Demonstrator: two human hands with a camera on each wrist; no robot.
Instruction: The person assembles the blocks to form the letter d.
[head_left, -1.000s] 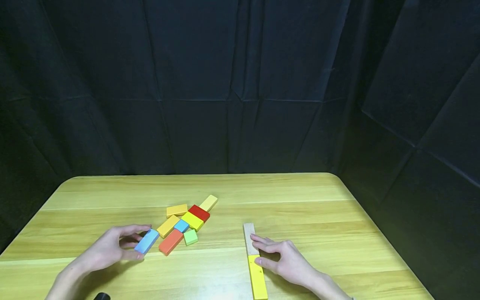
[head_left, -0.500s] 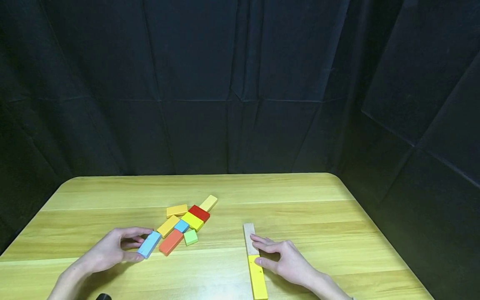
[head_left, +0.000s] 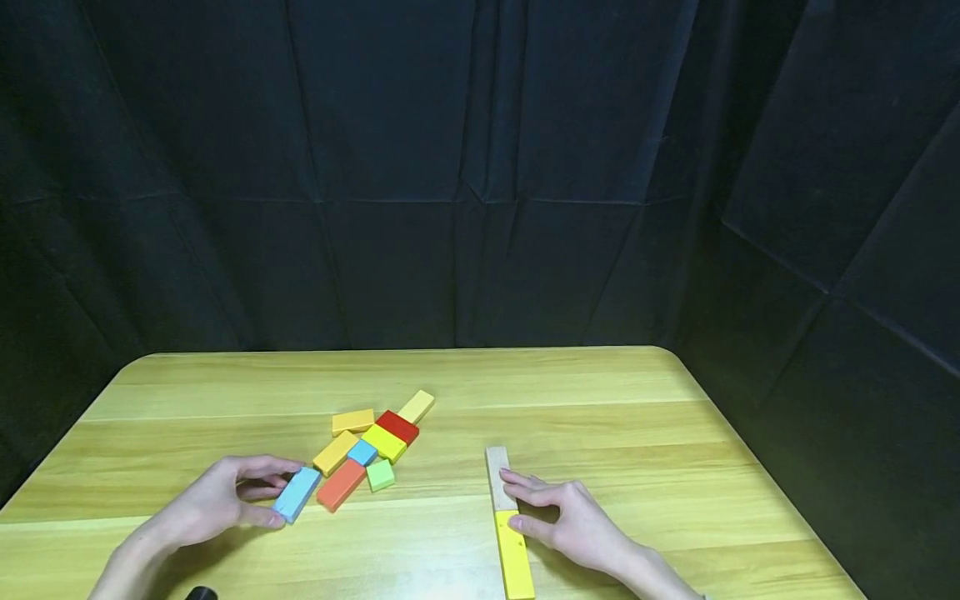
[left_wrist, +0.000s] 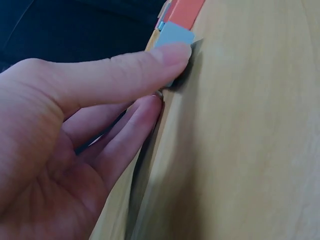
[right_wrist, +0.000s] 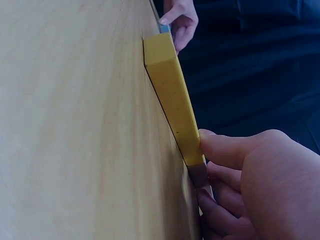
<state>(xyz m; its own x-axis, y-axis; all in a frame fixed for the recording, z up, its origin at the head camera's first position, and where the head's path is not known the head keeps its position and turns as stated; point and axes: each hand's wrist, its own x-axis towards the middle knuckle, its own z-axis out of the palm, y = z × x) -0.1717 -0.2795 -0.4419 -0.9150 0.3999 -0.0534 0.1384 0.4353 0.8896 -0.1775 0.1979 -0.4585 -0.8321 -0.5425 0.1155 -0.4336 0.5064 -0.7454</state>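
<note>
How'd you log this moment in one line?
left fingers: hold larger blue block | right fingers: touch pale wooden block, long yellow block | green block: on table

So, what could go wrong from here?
The left hand pinches the larger blue block close to the coral block, so a slip might knock the latter. The right hand touches the long yellow block and pale wooden block, set end to end; a sideways push could misalign them.

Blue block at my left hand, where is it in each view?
Head: the blue block is low, left of center.
Left wrist: the blue block is top center, partly hidden by the left hand.
Right wrist: a sliver of the blue block shows top center, beyond the yellow block.
Shared landmark: the left hand, at the block in all three.
</note>
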